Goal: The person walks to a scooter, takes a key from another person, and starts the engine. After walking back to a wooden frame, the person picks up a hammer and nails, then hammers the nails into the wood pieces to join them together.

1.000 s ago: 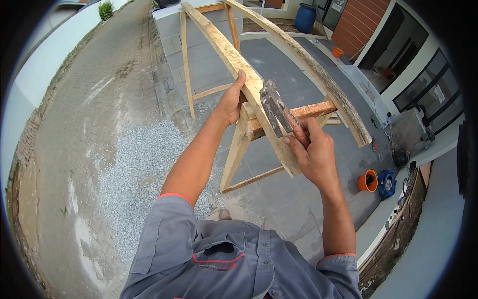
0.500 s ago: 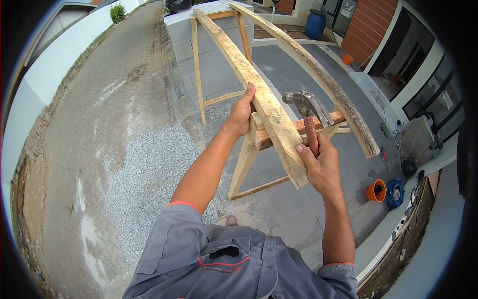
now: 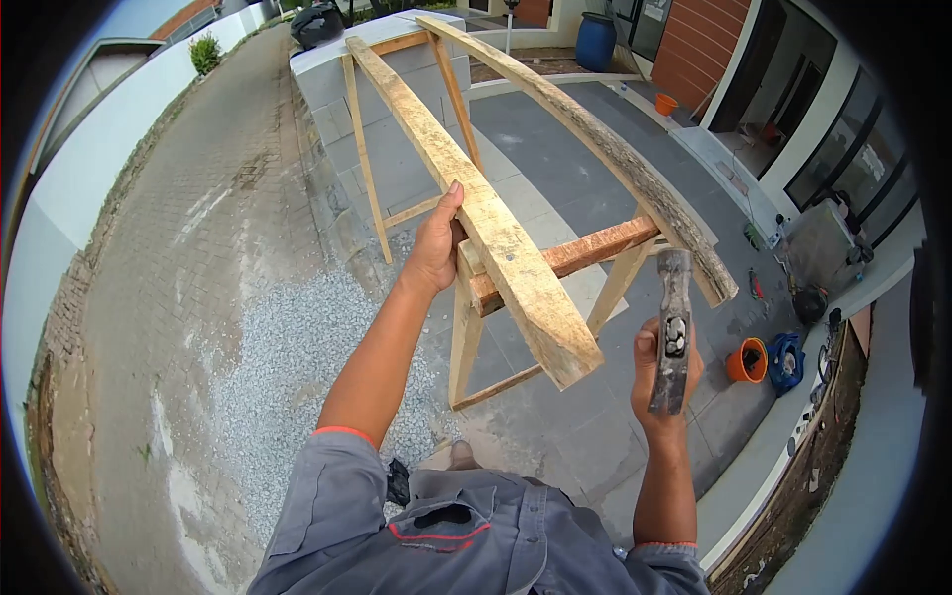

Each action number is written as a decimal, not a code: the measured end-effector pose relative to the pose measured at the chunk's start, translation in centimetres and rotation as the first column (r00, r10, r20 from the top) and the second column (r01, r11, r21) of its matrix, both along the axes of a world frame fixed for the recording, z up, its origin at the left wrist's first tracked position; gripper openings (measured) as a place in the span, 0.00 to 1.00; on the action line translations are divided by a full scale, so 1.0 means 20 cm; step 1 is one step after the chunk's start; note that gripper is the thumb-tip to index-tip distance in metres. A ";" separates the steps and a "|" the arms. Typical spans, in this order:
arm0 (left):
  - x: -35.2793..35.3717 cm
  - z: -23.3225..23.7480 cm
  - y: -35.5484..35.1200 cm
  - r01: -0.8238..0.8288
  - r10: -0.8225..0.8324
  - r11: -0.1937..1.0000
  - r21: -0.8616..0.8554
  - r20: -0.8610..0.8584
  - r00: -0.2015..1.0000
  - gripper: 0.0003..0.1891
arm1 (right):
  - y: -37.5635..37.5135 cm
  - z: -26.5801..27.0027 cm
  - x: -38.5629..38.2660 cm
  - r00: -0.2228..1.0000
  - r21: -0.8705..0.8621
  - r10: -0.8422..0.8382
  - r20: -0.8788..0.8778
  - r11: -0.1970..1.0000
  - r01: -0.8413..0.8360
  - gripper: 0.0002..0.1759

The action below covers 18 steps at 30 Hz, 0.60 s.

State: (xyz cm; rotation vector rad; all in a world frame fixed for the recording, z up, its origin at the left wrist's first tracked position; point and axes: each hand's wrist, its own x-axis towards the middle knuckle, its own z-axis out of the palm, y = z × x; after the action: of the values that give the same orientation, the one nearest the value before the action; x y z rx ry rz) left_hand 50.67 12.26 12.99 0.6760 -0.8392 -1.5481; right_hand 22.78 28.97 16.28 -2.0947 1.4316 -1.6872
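Observation:
A long pale wooden beam lies across the reddish crossbar of a wooden sawhorse, its near end jutting toward me. My left hand grips the beam's left edge, thumb on top and fingers hidden beneath. To the right of the beam's end, my right hand is closed round the handle of a claw hammer, held up and apart from the wood. The hammer's head faces me and hides most of the handle. A second, bark-edged beam rests on the crossbar's right end.
A heap of grey gravel lies at the left on the paving. An orange bucket and a blue container stand at the right. Behind the far sawhorse is a block wall with a black helmet on it.
My right hand has come off the beam's near end and moved right and down, turning the hammer upright. My left hand stays on the beam. The view has shifted slightly.

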 end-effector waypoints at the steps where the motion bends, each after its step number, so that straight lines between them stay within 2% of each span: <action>1: 0.02 -0.01 -0.01 -0.017 0.017 1.000 0.005 0.032 0.999 0.35 | 0.06 -0.06 -0.03 0.999 0.083 -0.021 0.026 0.996 0.019 0.09; 2: 0.03 -0.01 0.00 -0.012 0.012 1.000 0.009 0.037 0.999 0.35 | 0.12 -0.13 -0.06 0.998 0.168 -0.044 0.055 0.985 0.035 0.18; 4: 0.06 0.01 0.02 -0.129 0.119 0.991 0.045 0.176 0.977 0.35 | 0.26 -0.37 -0.15 0.993 0.253 -0.008 0.114 0.967 -0.021 0.17; 6: 0.07 0.00 0.05 -0.208 0.207 0.978 -0.014 0.166 0.964 0.37 | 0.44 -0.61 -0.24 0.994 0.405 -0.070 0.083 0.914 0.031 0.12; 8: 0.18 -0.11 0.04 -0.240 0.232 0.970 0.038 0.142 0.962 0.38 | 0.62 -0.77 -0.32 0.970 0.577 -0.154 0.187 0.817 0.018 0.17; 10: 0.21 -0.20 0.11 -0.394 0.369 0.916 0.078 0.227 0.901 0.38 | 0.77 -0.98 -0.46 0.963 0.615 -0.208 0.170 0.787 0.061 0.19; 12: 0.30 -0.43 0.21 -0.553 0.506 0.826 0.111 0.286 0.814 0.32 | 0.89 -1.04 -0.66 0.957 0.654 -0.250 0.146 0.750 0.096 0.20; 14: 0.35 -0.72 0.35 -0.640 0.528 0.739 0.210 0.410 0.744 0.26 | 0.96 -1.02 -0.85 0.948 0.722 -0.319 0.021 0.660 0.206 0.21; 15: 0.28 -0.79 0.48 -0.638 0.524 0.716 0.282 0.387 0.759 0.20 | 0.99 -1.04 -0.95 0.943 0.708 -0.333 0.004 0.667 0.233 0.20; 16: 0.23 -0.94 0.62 -0.643 0.433 0.722 0.258 0.557 0.709 0.17 | 0.99 -1.04 -1.05 0.940 0.712 -0.342 0.008 0.661 0.235 0.20; 17: 0.21 -1.08 0.68 -0.651 0.258 0.617 0.443 0.667 0.699 0.18 | 0.98 -1.03 -1.16 0.933 0.708 -0.360 -0.008 0.657 0.259 0.21; 18: 0.14 -1.20 0.79 -0.588 0.085 0.614 0.526 0.696 0.713 0.20 | 0.95 -1.02 -1.24 0.927 0.702 -0.375 -0.024 0.654 0.282 0.21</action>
State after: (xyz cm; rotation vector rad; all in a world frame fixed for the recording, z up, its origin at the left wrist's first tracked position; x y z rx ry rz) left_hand 53.40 27.99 -11.10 1.9219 -0.4390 -1.2335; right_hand -2.06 48.00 -4.08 -1.3383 2.0767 -1.0374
